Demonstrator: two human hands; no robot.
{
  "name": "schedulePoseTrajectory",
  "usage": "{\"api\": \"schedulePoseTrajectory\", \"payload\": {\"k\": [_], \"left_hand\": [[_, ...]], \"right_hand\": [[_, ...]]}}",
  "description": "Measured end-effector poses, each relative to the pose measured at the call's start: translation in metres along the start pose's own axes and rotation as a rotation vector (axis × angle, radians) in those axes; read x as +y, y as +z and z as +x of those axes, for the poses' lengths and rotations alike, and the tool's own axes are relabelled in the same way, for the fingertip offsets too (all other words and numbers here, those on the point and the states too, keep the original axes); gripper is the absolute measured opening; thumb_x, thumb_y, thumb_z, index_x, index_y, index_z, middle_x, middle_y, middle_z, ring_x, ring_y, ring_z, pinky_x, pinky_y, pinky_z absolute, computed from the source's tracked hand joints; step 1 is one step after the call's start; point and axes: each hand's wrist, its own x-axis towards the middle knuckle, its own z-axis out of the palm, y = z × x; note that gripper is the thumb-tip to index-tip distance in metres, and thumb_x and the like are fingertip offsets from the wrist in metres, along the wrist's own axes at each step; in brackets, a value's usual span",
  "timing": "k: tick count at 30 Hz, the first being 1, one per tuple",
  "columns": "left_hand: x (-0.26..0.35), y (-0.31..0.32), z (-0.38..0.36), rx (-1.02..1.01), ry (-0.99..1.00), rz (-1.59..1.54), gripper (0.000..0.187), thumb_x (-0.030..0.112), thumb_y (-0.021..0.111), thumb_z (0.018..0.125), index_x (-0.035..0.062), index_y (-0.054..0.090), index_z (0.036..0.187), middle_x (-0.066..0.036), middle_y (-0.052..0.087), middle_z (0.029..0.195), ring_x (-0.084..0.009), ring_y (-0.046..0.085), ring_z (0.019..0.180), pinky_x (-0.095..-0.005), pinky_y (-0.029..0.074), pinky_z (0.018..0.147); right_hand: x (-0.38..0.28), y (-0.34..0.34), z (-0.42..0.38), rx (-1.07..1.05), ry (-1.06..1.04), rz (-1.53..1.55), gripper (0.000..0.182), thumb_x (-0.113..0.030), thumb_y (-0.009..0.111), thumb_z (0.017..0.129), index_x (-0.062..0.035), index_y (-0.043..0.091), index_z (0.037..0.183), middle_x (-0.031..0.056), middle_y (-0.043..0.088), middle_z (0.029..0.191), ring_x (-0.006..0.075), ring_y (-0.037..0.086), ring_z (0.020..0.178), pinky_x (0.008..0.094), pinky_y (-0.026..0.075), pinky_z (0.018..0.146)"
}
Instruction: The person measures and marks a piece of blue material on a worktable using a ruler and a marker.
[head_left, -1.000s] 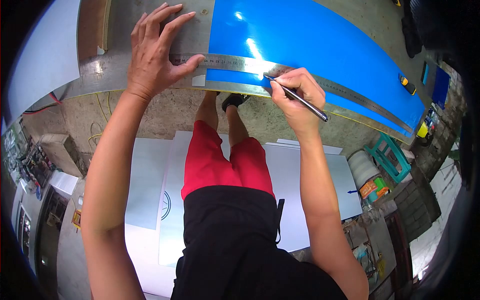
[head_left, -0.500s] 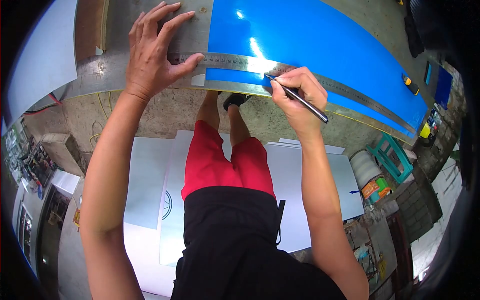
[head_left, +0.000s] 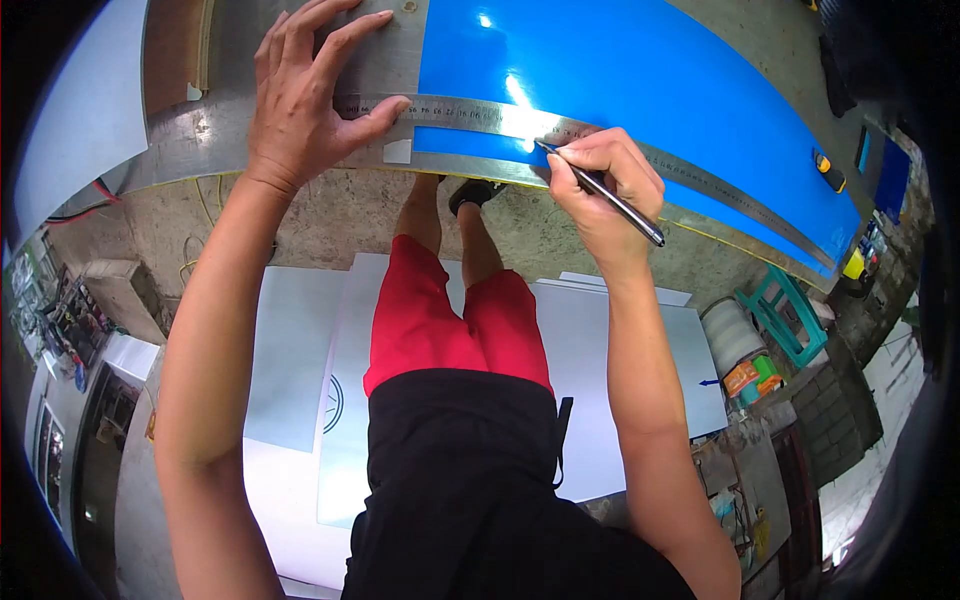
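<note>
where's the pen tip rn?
Head view, upper centre: the pen is in the right hand, its tip at the near edge of the steel ruler lying across the blue sheet.

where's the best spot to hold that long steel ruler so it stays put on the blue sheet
Probably from above, flat palm and spread fingers pressing down. The steel ruler is thin, lies flat across the blue sheet and offers no edge to pinch. The left hand already pins its left end; the right hand holds the pen at its near edge, so press beyond the pen, on the free right stretch.
</note>
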Motion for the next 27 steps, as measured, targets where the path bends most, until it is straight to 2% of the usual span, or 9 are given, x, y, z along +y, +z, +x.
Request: {"api": "schedulePoseTrajectory", "payload": {"k": [5, 7, 10, 13, 17, 19, 22, 27], "left_hand": [[0.003, -0.005, 0.003, 0.013, 0.003, -0.012, 0.077, 0.047, 0.083, 0.078, 0.0302, 0.057, 0.148, -0.002, 0.049, 0.155, -0.0288, 0.04, 0.149, -0.0523, 0.027, 0.128], [0.005, -0.015, 0.005, -0.162, -0.097, -0.005, 0.082, 0.044, 0.086, 0.073, 0.0205, 0.054, 0.145, -0.014, 0.046, 0.149, -0.0388, 0.037, 0.148, -0.0589, 0.027, 0.124], [0.001, -0.009, 0.003, -0.09, -0.055, -0.018, 0.082, 0.044, 0.086, 0.072, 0.0204, 0.055, 0.144, -0.014, 0.047, 0.148, -0.0387, 0.038, 0.147, -0.0587, 0.029, 0.123], [0.005, -0.014, 0.004, -0.159, -0.105, 0.001, 0.082, 0.045, 0.085, 0.072, 0.0208, 0.055, 0.144, -0.015, 0.047, 0.148, -0.0388, 0.038, 0.147, -0.0587, 0.029, 0.122], [0.004, -0.013, 0.004, -0.158, -0.106, 0.003, 0.081, 0.045, 0.085, 0.072, 0.021, 0.055, 0.144, -0.015, 0.047, 0.148, -0.0387, 0.038, 0.147, -0.0588, 0.03, 0.122], [0.002, -0.009, 0.004, -0.096, -0.063, 0.013, 0.081, 0.044, 0.085, 0.072, 0.0209, 0.055, 0.144, -0.015, 0.047, 0.148, -0.0386, 0.038, 0.146, -0.0587, 0.03, 0.122], [0.006, -0.015, 0.005, -0.15, -0.085, 0.026, 0.082, 0.044, 0.085, 0.072, 0.021, 0.055, 0.144, -0.015, 0.047, 0.148, -0.0388, 0.039, 0.146, -0.0586, 0.03, 0.121], [0.006, -0.015, 0.005, -0.131, -0.075, 0.008, 0.082, 0.044, 0.085, 0.072, 0.0211, 0.055, 0.144, -0.015, 0.047, 0.148, -0.0387, 0.039, 0.145, -0.0584, 0.031, 0.121]], "right_hand": [[0.0, 0.0, -0.001, 0.006, 0.01, -0.004, 0.017, 0.008, 0.084, 0.075, -0.0001, 0.07, 0.083, 0.0087, 0.07, 0.084, 0.0142, 0.066, 0.072, 0.026, 0.052, 0.061], [-0.001, 0.001, 0.0, 0.006, 0.009, -0.001, 0.017, 0.008, 0.084, 0.075, 0.0, 0.07, 0.083, 0.0089, 0.07, 0.084, 0.0144, 0.067, 0.072, 0.026, 0.052, 0.061], [-0.002, 0.0, 0.001, 0.003, 0.006, -0.005, 0.017, 0.007, 0.084, 0.075, 0.0002, 0.07, 0.083, 0.0092, 0.07, 0.083, 0.0146, 0.067, 0.072, 0.0261, 0.052, 0.061], [-0.002, 0.0, 0.001, -0.003, -0.006, -0.019, 0.018, 0.007, 0.084, 0.075, 0.0004, 0.07, 0.083, 0.0094, 0.07, 0.083, 0.0147, 0.067, 0.072, 0.0262, 0.052, 0.061], [0.001, 0.0, 0.0, 0.008, -0.009, -0.007, 0.018, 0.008, 0.084, 0.075, 0.0004, 0.07, 0.083, 0.0094, 0.07, 0.083, 0.0146, 0.067, 0.072, 0.0263, 0.052, 0.061], [-0.001, 0.0, 0.0, 0.01, -0.012, -0.02, 0.018, 0.008, 0.084, 0.075, 0.0004, 0.07, 0.083, 0.0093, 0.07, 0.083, 0.0144, 0.067, 0.072, 0.0263, 0.052, 0.061], [-0.001, -0.001, 0.0, 0.001, -0.013, -0.028, 0.018, 0.008, 0.084, 0.075, 0.0003, 0.07, 0.083, 0.009, 0.07, 0.084, 0.0141, 0.067, 0.072, 0.0262, 0.052, 0.061], [-0.001, 0.0, 0.0, 0.007, 0.003, -0.02, 0.018, 0.008, 0.084, 0.075, 0.0001, 0.071, 0.084, 0.0086, 0.07, 0.084, 0.0138, 0.067, 0.072, 0.026, 0.052, 0.061]]}}
